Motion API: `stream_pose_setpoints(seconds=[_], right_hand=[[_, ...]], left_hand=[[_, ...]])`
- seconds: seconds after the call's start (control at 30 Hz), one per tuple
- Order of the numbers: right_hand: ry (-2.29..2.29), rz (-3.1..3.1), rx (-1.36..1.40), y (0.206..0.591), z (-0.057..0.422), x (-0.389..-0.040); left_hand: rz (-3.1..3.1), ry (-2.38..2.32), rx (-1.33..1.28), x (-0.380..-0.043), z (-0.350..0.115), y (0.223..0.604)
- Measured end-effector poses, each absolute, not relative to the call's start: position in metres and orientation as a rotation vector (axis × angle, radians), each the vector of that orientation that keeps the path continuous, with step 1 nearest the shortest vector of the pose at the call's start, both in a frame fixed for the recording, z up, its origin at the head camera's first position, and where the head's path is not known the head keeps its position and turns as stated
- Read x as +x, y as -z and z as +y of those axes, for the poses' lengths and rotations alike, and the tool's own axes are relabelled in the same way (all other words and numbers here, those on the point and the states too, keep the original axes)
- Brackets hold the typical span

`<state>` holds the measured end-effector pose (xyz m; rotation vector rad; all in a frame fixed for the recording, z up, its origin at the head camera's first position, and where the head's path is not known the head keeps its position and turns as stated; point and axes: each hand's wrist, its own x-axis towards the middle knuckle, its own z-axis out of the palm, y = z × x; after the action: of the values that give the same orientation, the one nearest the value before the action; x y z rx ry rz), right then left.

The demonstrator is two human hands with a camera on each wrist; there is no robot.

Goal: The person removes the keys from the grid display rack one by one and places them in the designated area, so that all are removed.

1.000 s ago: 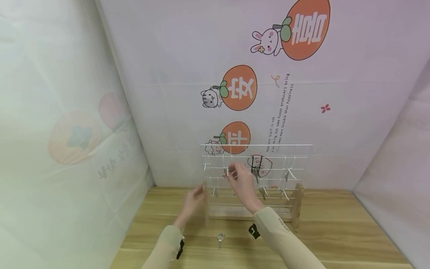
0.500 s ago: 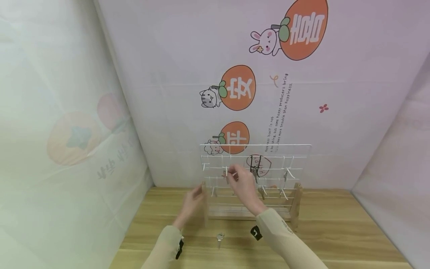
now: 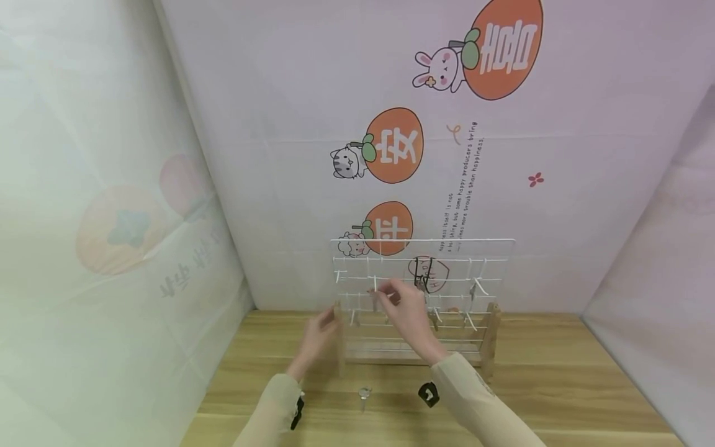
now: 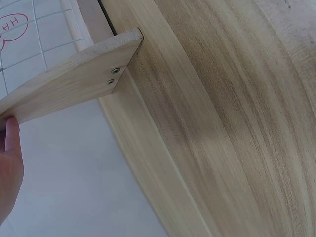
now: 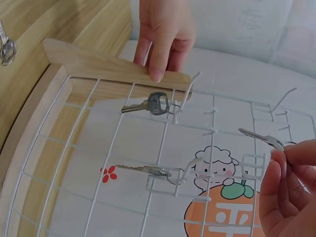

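Note:
My right hand is raised at the front of a white wire grid rack. Its thumb and fingers pinch a silver key by the ring end, the blade pointing away from the fingertips. In the head view this hand is right at a white hook in the upper row. My left hand grips the rack's wooden side post, thumb on its front and fingers behind. Two more keys hang from hooks beside the right hand: a dark-headed key and a silver key.
Another key lies on the wooden tabletop in front of the rack. More hooks stick out at the grid's right side, one bearing a key. A black holder hangs mid-grid. Printed white cloth stands behind.
My right hand has sunk slightly at the hook, and the pinched key's blade shows more below the fingers. The left hand stays on the post. The head view has shifted a little.

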<state>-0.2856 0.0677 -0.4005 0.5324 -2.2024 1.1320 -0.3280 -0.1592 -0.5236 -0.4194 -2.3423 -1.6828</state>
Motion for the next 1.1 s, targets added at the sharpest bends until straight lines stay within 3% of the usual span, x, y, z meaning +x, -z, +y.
stream_pose_setpoints(seconds=[0.63,1.1], right_hand=[[-1.307,-2.256,0.477,0.394,0.074,-0.269],[-1.353,-2.306,0.474,0.416,0.081,-0.261]], left_hand=[[-2.347,1.733,-0.426,-0.329,-0.16,0.525],[-2.351,1.706,-0.416,-0.313,-0.153,0.508]])
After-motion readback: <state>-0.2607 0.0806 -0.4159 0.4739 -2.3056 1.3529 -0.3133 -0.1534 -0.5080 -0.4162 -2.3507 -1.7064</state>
